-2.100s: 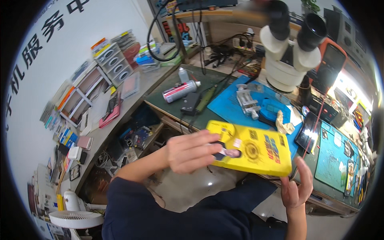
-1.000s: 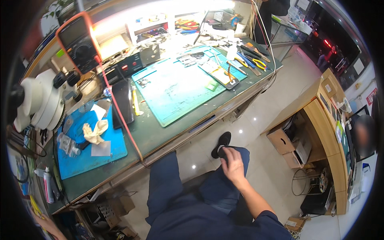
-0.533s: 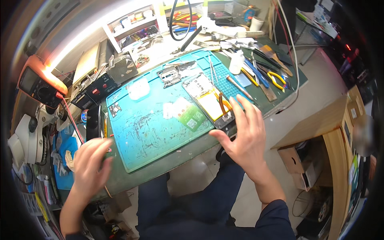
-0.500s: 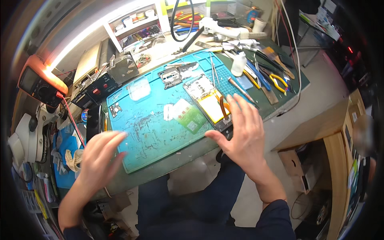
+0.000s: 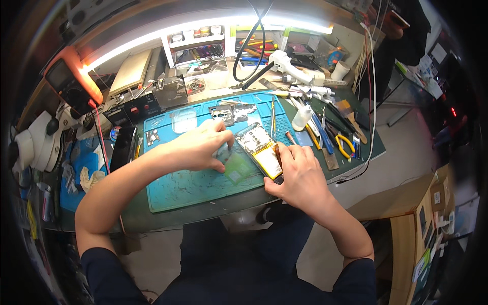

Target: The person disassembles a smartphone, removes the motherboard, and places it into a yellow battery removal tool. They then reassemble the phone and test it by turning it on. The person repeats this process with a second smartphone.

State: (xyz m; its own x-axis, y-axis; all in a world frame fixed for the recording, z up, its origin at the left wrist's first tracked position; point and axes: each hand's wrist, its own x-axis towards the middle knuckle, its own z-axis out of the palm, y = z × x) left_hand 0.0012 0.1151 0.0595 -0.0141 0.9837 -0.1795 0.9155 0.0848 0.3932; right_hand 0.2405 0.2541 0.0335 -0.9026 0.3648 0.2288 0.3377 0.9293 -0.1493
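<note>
An opened smartphone [image 5: 260, 147] lies tilted at the right of the blue work mat [image 5: 173, 190], its circuit board and yellow-edged battery bared. My right hand [image 5: 301, 175] closes round its near end, thumb at the near edge and fingers along the right side, hiding that corner. Left of the phone, my left hand [image 5: 206, 147] hovers with thumb and fingers apart and holds nothing visible. Under its fingertips is a green-and-white card [image 5: 239, 169], partly covered. A loose phone cover part [image 5: 231, 113] rests beyond, and a small circuit board [image 5: 152, 136] sits at the mat's left.
Tweezers [image 5: 273, 117], a white bottle [image 5: 301, 118] and yellow-handled pliers [image 5: 344, 146] lie right of the phone. A clear plastic box [image 5: 184, 121] stands on the mat. An orange multimeter [image 5: 71, 84] and a microscope [image 5: 38, 145] are at the left. A cable hangs over the right table edge.
My left hand has moved right and away from me, from the mat's left edge to above the card. My right hand has closed on the phone's near end. The camera view has shifted.
</note>
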